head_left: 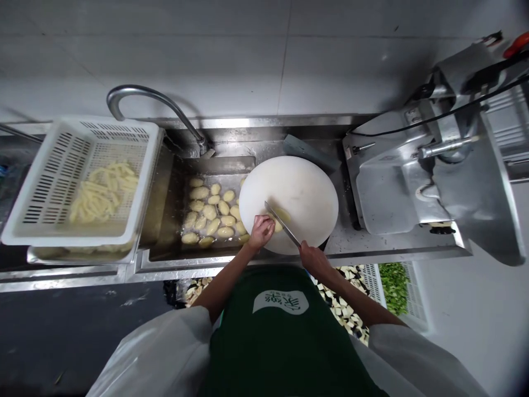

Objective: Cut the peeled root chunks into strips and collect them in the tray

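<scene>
A round white cutting board (pixel 303 193) lies over the right part of the sink. On its near left part is a peeled yellow potato (pixel 282 214). My left hand (pixel 262 231) has its fingers curled against the potato's left end and holds it. My right hand (pixel 313 259) is closed round the handle of a kitchen knife (pixel 285 226). The blade slants up and left across the potato, its tip close to my left fingers. Whether the edge has gone into the potato I cannot tell.
Several peeled potatoes (pixel 212 212) lie in water in the sink (pixel 165 220), under a curved faucet (pixel 152 94). A white basket (pixel 49 234) holding potato strips (pixel 105 190) stands at left. A metal slicing machine (pixel 388 193) is at right. Below are cut eggplant pieces (pixel 347 309) and chopped greens (pixel 392 286).
</scene>
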The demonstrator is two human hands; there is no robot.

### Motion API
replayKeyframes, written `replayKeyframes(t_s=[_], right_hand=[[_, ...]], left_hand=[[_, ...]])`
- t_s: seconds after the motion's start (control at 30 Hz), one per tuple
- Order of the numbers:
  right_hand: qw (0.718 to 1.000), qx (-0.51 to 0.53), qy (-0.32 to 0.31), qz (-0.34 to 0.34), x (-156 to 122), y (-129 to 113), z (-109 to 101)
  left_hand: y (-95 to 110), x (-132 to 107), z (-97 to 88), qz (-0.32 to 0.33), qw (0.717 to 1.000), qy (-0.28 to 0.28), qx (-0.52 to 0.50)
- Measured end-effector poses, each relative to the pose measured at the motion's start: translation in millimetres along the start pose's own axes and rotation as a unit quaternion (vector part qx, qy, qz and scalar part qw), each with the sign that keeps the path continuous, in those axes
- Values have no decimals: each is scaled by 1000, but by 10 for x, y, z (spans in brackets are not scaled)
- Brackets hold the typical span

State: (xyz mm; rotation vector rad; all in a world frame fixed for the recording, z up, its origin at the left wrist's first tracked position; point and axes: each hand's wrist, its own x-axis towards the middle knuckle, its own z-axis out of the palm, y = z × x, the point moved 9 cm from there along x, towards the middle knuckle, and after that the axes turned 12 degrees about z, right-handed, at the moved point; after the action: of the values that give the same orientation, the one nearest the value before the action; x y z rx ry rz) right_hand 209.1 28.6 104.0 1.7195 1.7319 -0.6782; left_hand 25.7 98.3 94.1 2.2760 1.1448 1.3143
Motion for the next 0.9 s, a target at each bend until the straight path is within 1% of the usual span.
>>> replayKeyframes(t_s=[0.07,0.2,0.27,0.33,0.4,0.47,0.6,0.7,0.8,0.9], right_hand=[[1000,-6,4,-3,-103,25,-70],[1000,-6,15,-5,-413,118,-195],[1000,-6,4,4,-539,177,-190],[1000,-8,-12,11,-596,213,-151],[1000,-10,-20,13,-569,209,-110],[1000,-12,-21,12,-470,166,-64],[1000,-17,-20,15,-203,33,55],[999,-17,-21,20,-89,-26,115],[1000,-19,-13,13,-103,-34,72],[1000,-18,5,-5,-236,-16,-50]], left_hand=[[-31,-35,34,-4,1000,-15,-3],[-120,-101,119,-30,999,-34,4],[-124,-113,136,-25,999,-28,-2],[-103,-107,128,-11,1000,-14,-12],[-76,-87,105,0,1000,-1,-16],[-56,-65,89,2,1000,-1,-15],[-60,-73,67,-15,999,-22,-23],[-72,-147,54,-21,998,-42,-32],[-67,-214,48,-8,998,-51,-26],[-57,-231,56,9,998,-43,-37]])
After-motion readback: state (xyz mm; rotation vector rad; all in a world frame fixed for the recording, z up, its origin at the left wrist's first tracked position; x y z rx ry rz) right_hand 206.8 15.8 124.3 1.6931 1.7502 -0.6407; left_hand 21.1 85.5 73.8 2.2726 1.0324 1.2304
